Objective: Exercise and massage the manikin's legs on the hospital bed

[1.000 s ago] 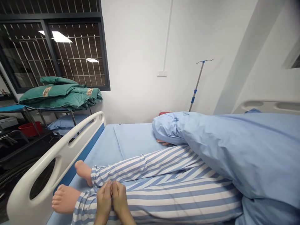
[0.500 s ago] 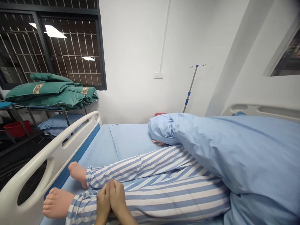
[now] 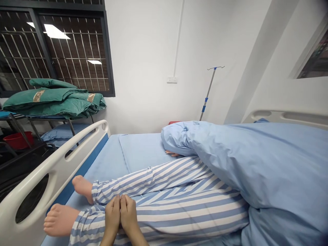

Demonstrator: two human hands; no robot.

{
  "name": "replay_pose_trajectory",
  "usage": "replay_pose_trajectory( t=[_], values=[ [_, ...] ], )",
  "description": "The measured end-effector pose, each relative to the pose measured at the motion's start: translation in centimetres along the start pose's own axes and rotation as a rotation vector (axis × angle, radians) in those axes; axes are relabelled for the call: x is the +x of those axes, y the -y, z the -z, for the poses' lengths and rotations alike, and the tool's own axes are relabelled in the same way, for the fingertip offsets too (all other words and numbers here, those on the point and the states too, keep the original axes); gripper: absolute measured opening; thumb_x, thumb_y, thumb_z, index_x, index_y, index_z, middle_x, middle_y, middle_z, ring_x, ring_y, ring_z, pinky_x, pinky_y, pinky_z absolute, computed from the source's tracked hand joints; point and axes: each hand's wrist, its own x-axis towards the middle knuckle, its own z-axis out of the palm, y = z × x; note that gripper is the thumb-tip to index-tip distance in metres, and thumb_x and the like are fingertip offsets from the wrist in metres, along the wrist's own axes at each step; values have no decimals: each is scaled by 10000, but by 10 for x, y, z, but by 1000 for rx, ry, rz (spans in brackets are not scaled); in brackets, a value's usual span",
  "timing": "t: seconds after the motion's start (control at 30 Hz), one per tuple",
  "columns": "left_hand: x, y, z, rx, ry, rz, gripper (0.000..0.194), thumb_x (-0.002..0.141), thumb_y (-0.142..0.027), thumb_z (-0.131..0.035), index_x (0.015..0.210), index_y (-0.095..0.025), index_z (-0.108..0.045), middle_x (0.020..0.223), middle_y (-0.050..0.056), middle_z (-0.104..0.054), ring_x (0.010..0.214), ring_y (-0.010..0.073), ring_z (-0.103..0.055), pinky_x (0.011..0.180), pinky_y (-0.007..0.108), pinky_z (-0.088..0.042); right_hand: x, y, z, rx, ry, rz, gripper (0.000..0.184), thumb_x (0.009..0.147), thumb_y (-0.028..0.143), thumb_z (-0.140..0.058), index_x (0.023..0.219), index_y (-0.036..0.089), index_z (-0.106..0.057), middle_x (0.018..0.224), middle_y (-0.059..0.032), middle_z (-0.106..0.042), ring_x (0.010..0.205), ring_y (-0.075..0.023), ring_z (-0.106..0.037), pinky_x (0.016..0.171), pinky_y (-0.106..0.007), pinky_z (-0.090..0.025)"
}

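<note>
- Striped trousers (image 3: pixel 192 212), blue/white, on legs lying flat; lower part of nearer leg directly under/beyond the fingers, rest runs off to the right of them.
- L hand (image 3: pixel 112 211) & R hand (image 3: pixel 128 212): side by side over nearer shin, fingers curled in, thumbs up top, inner edges nr-touching. Can't tell if cloth is pinched in either, as the undersides are hidden; prob. resting on the leg, contact unclear.
- Near foot (image 3: pixel 60 220): bare, left of fingers, toes up. Far foot (image 3: pixel 83 188): bare, left & a bit beyond.
- Blue sheet (image 3: pixel 143 147): under the legs, seen past the fingers, w/ a crease line.
- Blue quilt (image 3: pixel 230 153): bunched, right of & beyond fingers, over upper legs; fingertips of a lying hand (image 3: pixel 172 153) poke out at its edge.
- White bed end (image 3: pixel 53 167): w/ blue panel, left of fingers, past the feet.
- Farther beyond: IV pole (image 3: pixel 210 89) upper right, wall socket (image 3: pixel 172 79) on white wall, green bedding (image 3: pixel 56 102) piled upper left, nr barred window (image 3: pixel 74 51); red tub (image 3: pixel 19 140) lower down, far left.
</note>
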Motion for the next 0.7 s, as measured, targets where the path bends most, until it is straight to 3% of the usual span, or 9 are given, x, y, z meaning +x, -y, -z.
replay_pose_trajectory(
  t=[0.13,0.33,0.47,0.7],
  values=[
    [-4,-11,-9,-53,-69,41,355,724,-491,-506,547,-183,-503,520,-11,-537,561,149,-513,560,250,-457,1,0,4,72,-24,-33,386,911,361,-318,578,186,-406,540,12,-473,526,-112,-415,514,-233,-275],
    [-11,7,-9,93,-15,-32,378,736,-517,-468,586,-181,-554,557,28,-591,649,194,-571,605,271,-467,2,-2,4,132,-14,-59,340,880,347,-370,576,196,-350,528,36,-404,521,-105,-376,507,-225,-275],
    [-11,11,-9,138,-14,-48,418,759,-532,-414,640,-172,-591,619,58,-637,693,219,-597,642,304,-479,7,9,10,19,-18,-98,360,878,345,-351,551,195,-367,515,20,-428,512,-114,-383,484,-232,-248],
    [-14,20,-9,118,14,-86,414,785,-497,-394,665,-177,-627,679,72,-672,738,233,-626,677,325,-497,3,13,26,-197,41,21,385,908,326,-313,578,188,-458,530,-5,-508,500,-121,-419,497,-255,-209]
  ],
)
